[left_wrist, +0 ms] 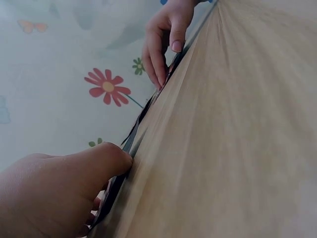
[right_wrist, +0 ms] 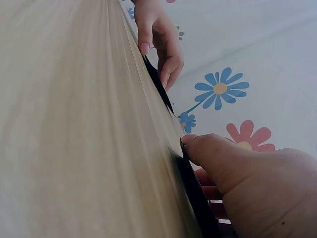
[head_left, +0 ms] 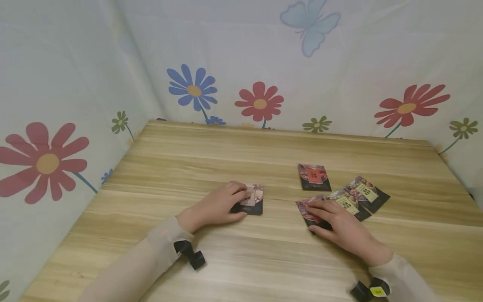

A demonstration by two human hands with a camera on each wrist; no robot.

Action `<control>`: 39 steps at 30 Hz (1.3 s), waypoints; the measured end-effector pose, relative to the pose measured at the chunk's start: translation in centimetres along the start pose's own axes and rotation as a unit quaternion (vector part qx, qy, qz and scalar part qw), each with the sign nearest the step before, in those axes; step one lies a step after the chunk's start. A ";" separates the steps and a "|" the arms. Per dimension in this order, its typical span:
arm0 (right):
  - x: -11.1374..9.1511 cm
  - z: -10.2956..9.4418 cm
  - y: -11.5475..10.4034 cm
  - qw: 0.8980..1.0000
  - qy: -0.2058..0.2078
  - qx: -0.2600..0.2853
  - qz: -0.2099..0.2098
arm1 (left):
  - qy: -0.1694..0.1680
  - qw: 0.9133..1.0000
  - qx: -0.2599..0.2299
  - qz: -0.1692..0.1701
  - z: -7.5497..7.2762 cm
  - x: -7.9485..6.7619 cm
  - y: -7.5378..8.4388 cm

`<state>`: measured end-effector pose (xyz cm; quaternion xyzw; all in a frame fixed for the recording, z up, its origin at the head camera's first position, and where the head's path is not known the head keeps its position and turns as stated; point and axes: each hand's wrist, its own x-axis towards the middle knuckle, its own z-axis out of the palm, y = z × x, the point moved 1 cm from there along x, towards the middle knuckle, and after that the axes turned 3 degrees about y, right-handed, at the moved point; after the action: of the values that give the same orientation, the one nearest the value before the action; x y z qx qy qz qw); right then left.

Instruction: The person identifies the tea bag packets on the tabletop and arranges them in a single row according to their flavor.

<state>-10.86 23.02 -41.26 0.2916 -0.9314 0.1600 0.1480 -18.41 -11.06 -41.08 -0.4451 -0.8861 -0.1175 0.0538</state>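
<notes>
On the wooden table [head_left: 264,245], my left hand [head_left: 218,205] holds a small flat packet [head_left: 257,208] with a pale pink label and a dark lower part. Its fingers lie over the packet and the thumb [left_wrist: 113,161] is at the near edge. To the right, my right hand [head_left: 341,224] holds a similar packet [head_left: 303,206] with reddish print, fingers over the top and thumb [right_wrist: 200,146] at the edge; the hand hides much of it. Beside it lie two packets with pale yellow labels, one [head_left: 348,204] close to the fingers and another [head_left: 367,193] farther right.
A packet with a red label [head_left: 315,177] lies farther back, behind the right hand. A flower-printed cloth [head_left: 226,50] hangs along the table's back and sides. Black wrist devices [head_left: 190,255] are strapped over both sleeves.
</notes>
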 end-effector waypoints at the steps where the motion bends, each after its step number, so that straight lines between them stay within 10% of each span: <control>1: 0.0 0.0 0.0 1.000 0.001 0.000 0.001 | 0.001 1.000 0.000 0.001 0.0 -0.1 -0.1; 39: 1.9 0.4 -2.0 0.999 -0.040 -0.021 0.010 | 0.032 0.999 0.010 0.012 -0.3 -1.8 -0.1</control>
<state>-11.29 20.37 -40.46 0.2857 -0.9424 0.1302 0.1151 -17.41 -12.60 -41.14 -0.4514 -0.8795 -0.1220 0.0886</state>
